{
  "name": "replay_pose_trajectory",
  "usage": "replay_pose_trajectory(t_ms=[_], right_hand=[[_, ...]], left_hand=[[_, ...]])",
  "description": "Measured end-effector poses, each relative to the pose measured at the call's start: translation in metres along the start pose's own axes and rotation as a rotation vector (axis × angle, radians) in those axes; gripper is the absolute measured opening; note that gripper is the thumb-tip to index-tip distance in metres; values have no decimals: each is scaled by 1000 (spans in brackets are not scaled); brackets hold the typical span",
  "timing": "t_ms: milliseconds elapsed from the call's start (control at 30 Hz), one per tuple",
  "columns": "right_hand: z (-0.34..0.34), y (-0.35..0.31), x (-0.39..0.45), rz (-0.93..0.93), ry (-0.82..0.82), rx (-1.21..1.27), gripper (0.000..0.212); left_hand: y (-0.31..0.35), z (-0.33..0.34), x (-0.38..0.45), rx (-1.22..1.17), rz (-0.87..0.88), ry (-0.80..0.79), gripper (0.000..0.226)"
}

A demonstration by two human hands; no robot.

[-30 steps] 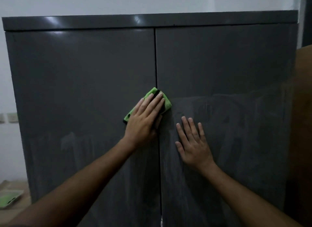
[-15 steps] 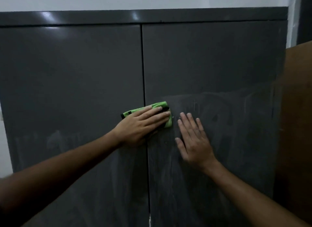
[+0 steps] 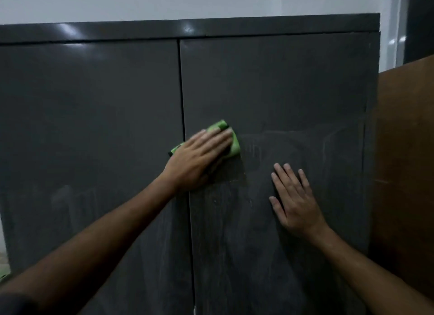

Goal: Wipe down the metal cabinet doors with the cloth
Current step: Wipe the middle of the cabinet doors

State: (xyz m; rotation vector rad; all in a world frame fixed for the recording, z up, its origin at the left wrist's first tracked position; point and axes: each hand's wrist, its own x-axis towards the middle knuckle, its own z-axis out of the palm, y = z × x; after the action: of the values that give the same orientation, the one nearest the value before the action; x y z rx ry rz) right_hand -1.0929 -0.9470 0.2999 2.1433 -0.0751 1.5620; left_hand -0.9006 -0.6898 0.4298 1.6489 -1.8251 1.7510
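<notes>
One folded green microfibre cloth (image 3: pixel 225 136) is pressed flat under the left hand (image 3: pixel 197 159), fingers straight, on the right dark grey metal cabinet door (image 3: pixel 281 84), just beside the centre seam. Right hand (image 3: pixel 296 202) is laid flat, fingers straight, bracing the same door. Even pressure and overlapped strokes are advised; hazy streaks remain on both doors' lower halves.

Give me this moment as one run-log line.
left hand: pressing green cloth flat on right door by centre seam | right hand: flat on right door, bracing | wipe streaks visible
</notes>
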Motion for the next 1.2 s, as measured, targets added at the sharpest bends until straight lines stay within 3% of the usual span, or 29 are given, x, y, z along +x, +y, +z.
replay_pose_trajectory(t_ms=[67,100,133,233,300,367,467,500,533,633,667,700,767,833,867,933,1033,1067,1100,1200], right_hand=[[3,1,-2,4,-3,3,59],[3,1,-2,4,-4,4,60],[3,1,-2,0,-6,6,60],[-1,6,-1,-29,-23,8,61],[-5,8,-1,-45,-33,5,62],[-9,9,-1,-36,-22,10,63],[-12,13,-3,10,10,26,62],[-13,15,-6,24,20,24,61],[-14,19,-9,35,27,20,61],[-13,34,-23,49,14,17,59],[-11,39,-28,45,4,14,58],[-9,42,-31,39,-4,10,58],[-2,46,-35,28,0,6,59],[6,46,-37,39,25,-2,59],[8,46,-37,43,37,-5,60],[12,46,-38,35,54,3,60],[10,48,-38,31,60,31,60],[9,48,-37,33,61,43,60],[7,47,-37,35,58,58,59],[-3,47,-37,81,44,100,57]], left_hand=[[18,1,12,-67,-326,132,56],[30,7,15,-75,-364,143,58],[39,13,14,-58,-293,95,61],[30,18,6,21,189,-143,67],[7,13,11,15,291,-178,66],[-1,11,18,-11,109,-69,63],[45,19,28,-74,-301,114,59],[62,26,29,-90,-304,122,59],[73,31,28,-77,-215,70,61],[52,26,25,1,261,-172,64],[38,22,30,-1,322,-198,62],[26,20,37,-22,287,-178,60],[26,19,50,-47,22,-35,57],[60,28,59,-60,-278,55,58],[80,35,60,-84,-327,61,60],[101,47,55,-66,-165,-21,65],[73,40,56,-2,273,-213,69],[60,35,62,-10,287,-204,67],[52,33,69,-30,205,-141,63],[77,32,88,-79,-266,81,58]])
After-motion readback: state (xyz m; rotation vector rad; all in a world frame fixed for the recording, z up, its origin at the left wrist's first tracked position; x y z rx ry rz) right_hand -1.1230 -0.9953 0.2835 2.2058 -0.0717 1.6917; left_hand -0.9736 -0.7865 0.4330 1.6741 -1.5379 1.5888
